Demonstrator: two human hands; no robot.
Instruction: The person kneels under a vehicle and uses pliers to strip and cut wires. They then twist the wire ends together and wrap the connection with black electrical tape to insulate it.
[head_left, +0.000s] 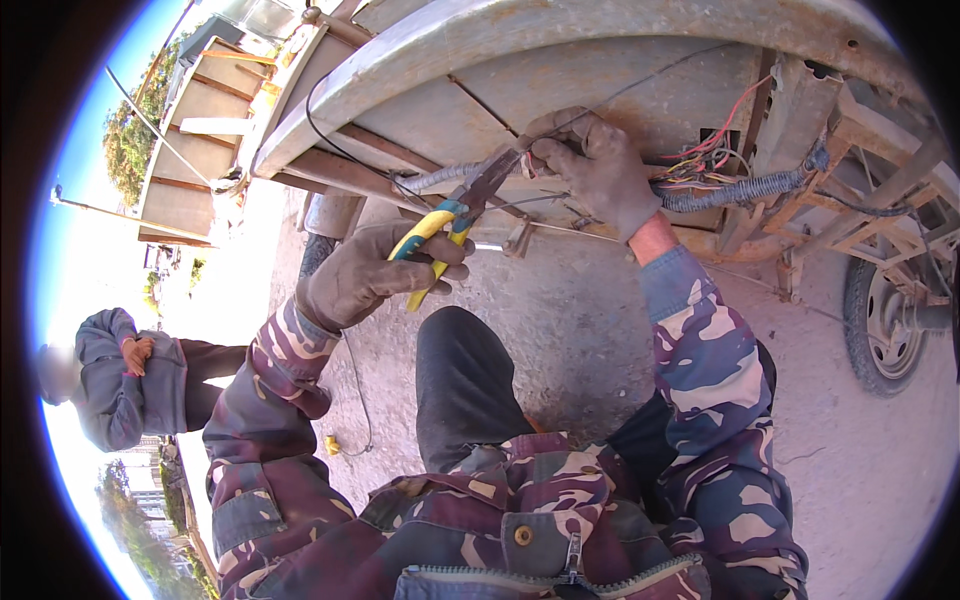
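Observation:
My left hand (362, 278), in a grey-brown glove, is closed around the yellow and teal handles of a pair of pliers (466, 205). The jaws point up and to the right, and their tips meet the fingertips of my right hand (602, 168). That hand, gloved too, is closed in a pinch on a thin wire (665, 70), which runs up and right across the metal panel (620, 75). What exactly sits between the jaw tips is too small to make out. Just right of my right hand, loose coloured wires (712, 160) come out of a grey corrugated conduit (740, 193).
A curved, rusty metal frame (430, 62) arches overhead. At the right are steel struts (870, 150) and a wheel (885, 330). Another person (135, 375) stands at the left with hands together. On the ground lies a cable with a yellow end (332, 445).

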